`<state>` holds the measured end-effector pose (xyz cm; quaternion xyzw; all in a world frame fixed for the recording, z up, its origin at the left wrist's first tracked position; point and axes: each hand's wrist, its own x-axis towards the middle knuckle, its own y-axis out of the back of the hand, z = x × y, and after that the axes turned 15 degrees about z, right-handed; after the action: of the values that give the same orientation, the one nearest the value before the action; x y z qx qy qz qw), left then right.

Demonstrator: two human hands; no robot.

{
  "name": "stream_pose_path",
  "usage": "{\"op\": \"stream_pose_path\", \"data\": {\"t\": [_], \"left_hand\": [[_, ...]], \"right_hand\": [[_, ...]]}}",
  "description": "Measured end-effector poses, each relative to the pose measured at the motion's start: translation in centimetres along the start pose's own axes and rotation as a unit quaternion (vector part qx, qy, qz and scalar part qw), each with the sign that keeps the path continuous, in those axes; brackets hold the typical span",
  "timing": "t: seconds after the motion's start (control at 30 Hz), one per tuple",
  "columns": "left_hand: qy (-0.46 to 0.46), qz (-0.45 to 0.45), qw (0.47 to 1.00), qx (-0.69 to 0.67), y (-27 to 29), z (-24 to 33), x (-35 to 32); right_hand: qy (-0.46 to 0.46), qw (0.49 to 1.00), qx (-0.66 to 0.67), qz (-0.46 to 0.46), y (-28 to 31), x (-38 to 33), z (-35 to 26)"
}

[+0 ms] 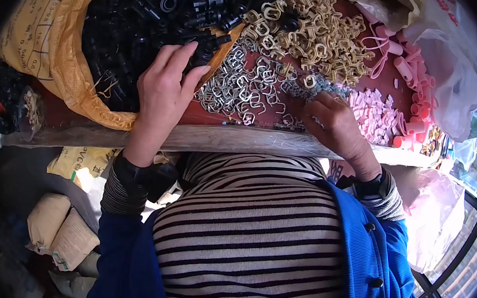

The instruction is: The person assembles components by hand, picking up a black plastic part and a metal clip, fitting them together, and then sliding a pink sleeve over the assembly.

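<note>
At the near right edge of an orange woven sack [64, 46] is my left hand [167, 82]. Its fingers and thumb are closed around a black plastic fitting [206, 49], partly hidden by them. Many similar black fittings [166, 4] fill the sack. My right hand [337, 124] reaches down at a pile of small grey screws [296, 87]. Its fingers are curled together, and what they hold is hidden. Silvery bent metal clips [241, 89] lie between my hands. Beyond them are heaped cream-coloured plastic clips [318, 36].
Small pink pieces [375, 113] lie right of my right hand, with pink cylinders [421, 103] past them. A clear plastic bag [448, 60] covers the far right. The red table [196, 114] has a pale front rail [239, 140]. Filled bags [64, 230] stand on the floor at left.
</note>
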<state>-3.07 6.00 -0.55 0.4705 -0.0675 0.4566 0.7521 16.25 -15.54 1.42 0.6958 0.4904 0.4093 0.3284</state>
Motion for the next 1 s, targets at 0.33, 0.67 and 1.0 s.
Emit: {"op": "stream_pose_path", "data": {"t": [0.33, 0.67, 1.0], "left_hand": [[-0.067, -0.053, 0.988, 0.129, -1.0, 0.5, 0.0], [0.017, 0.013, 0.996, -0.087, -1.4, 0.3, 0.0], [0.409, -0.038, 0.763, -0.499, 0.0, 2.4, 0.8]], "right_hand": [[0.096, 0.982, -0.147, -0.069, -2.2, 0.3, 0.3], [-0.086, 0.996, -0.015, 0.021, -1.4, 0.0, 1.2], [-0.068, 0.995, 0.017, 0.073, -0.9, -0.1, 1.4]]}}
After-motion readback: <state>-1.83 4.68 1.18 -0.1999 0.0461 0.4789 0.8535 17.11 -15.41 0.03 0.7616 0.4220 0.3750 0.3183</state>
